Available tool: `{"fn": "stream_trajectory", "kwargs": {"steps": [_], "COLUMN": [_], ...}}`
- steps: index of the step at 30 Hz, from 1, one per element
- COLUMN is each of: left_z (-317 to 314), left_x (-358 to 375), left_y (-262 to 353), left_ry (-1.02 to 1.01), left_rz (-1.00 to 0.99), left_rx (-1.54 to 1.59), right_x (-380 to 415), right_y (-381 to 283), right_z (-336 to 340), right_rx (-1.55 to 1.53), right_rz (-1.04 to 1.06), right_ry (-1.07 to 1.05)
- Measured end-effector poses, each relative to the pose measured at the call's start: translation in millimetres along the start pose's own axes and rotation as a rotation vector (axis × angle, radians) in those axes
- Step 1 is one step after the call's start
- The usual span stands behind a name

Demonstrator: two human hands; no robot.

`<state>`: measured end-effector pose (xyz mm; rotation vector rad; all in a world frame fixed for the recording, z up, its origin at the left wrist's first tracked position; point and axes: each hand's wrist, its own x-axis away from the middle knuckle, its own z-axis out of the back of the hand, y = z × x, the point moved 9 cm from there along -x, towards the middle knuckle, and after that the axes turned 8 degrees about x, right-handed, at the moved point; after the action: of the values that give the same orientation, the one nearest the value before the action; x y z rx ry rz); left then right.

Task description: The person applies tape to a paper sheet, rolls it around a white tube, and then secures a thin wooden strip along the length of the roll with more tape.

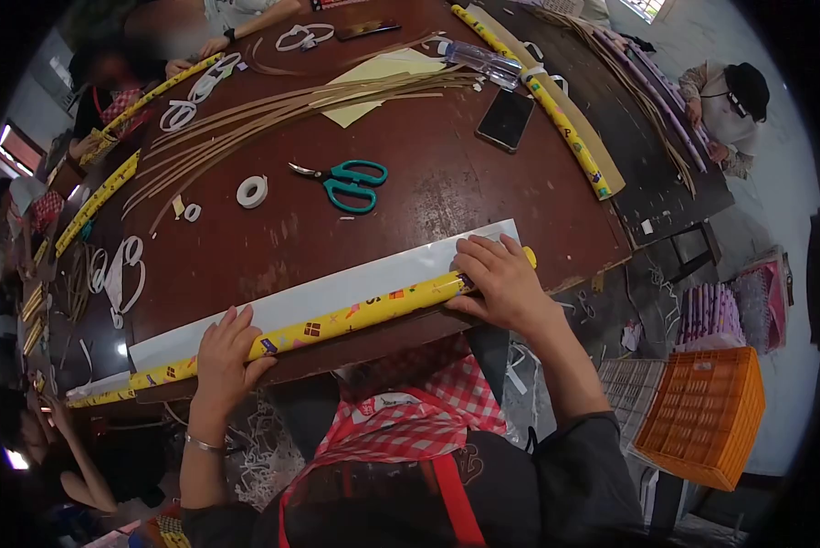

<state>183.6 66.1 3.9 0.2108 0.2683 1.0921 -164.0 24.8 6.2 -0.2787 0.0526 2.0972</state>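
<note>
A yellow patterned wrapping-paper roll (355,317) lies along the front edge of the table, slanting up to the right. The white back of its sheet (346,279) spreads flat behind it. My left hand (227,354) grips the left part, fingers over the top and thumb on the near side. Near the right end, my right hand (501,283) is closed over the roll, fingertips reaching the white sheet. Beyond the roll are scissors (351,186) with teal handles, blades apart, and a roll of white tape (253,192).
Thin brown strips (246,128) cross the table (410,205) behind the scissors. A phone (505,120), a clear bottle (483,62) and another yellow roll (570,137) lie at the back right. An orange crate (702,416) stands right. Other people work around the table.
</note>
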Motion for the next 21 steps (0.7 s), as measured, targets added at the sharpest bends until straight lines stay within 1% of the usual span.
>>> {"fn": "stream_trajectory", "kwargs": {"steps": [6, 8, 9, 12, 13, 15, 19, 21], "left_z": [4, 1, -2, -15, -20, -32, -53, -58], "left_x": [-8, -21, -31, -66, -80, -103, -143, -151], "left_y": [9, 25, 33, 85, 96, 128, 172, 180], "left_ry": [-0.007, 0.037, 0.037, 0.023, 0.022, -0.007, -0.019, -0.045], "left_rz": [0.010, -0.062, -0.059, -0.263, -0.267, -0.399, -0.513, -0.500], "left_rx": [-0.010, 0.029, 0.024, 0.072, 0.073, 0.095, 0.116, 0.105], "right_x": [1, 1, 1, 1, 1, 2, 1, 0], "right_y": [-2, -4, -4, -4, -5, -4, -2, 0], "right_z": [-4, -3, -1, 0, 1, -1, -6, -3], "right_rx": [0.015, 0.005, 0.004, -0.006, -0.014, -0.013, -0.021, -0.018], "right_rz": [0.007, 0.009, 0.009, 0.024, 0.038, 0.026, 0.019, 0.013], "right_ry": [0.002, 0.008, 0.012, 0.046, 0.075, 0.058, 0.030, 0.023]}}
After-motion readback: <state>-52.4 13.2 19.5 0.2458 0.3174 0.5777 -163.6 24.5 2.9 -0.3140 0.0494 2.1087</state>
